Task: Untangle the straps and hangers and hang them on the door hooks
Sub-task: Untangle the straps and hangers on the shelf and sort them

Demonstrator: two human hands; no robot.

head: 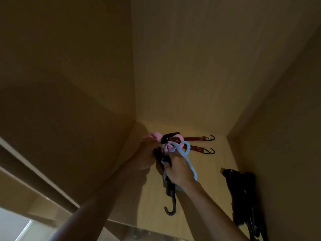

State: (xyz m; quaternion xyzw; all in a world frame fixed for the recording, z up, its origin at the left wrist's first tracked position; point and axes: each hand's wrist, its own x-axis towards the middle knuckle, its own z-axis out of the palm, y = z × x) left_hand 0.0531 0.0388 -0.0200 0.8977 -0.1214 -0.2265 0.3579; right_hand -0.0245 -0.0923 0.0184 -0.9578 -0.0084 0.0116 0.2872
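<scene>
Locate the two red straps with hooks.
In the head view, the red straps lie side by side on the shelf, just right of the tangle held by the left hand and right hand, hooks pointing right.

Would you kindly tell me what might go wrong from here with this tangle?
The black hook dangles free below the right hand; it could swing and snag. The blue loop appears to circle that wrist, so pulling may tighten the tangle instead of freeing it. The red straps trail out of it; a tug by the left hand might drag them along the shelf.
</scene>
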